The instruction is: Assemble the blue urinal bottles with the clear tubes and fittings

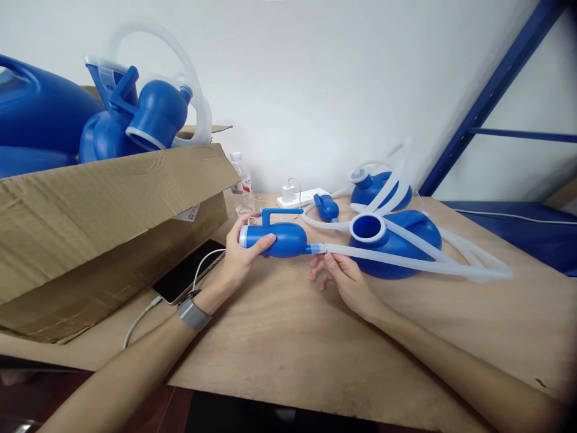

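Note:
My left hand (246,243) is wrapped around a blue plastic urinal cup (288,239) with a bar handle on top and a pale rim at its left end. The cup lies sideways above the table. Its narrow spout at the right sits in the end of a clear ribbed hose (383,255). At that joint, the thumb and forefinger of my right hand (345,279) pinch a thin ring (325,248) around the hose; its fine detail is too small to tell. The other right fingers curl loosely below. The hose runs right, past a blue bottle (419,240) with a white-rimmed mouth.
A cardboard box (135,186) of blue urinal parts stands at left. Beside it lie a phone (187,273) and its cable. Behind are a water bottle (242,186), a power strip (306,197), another blue cup (327,208) and a second blue bottle (385,191). A blue frame (491,90) rises at right.

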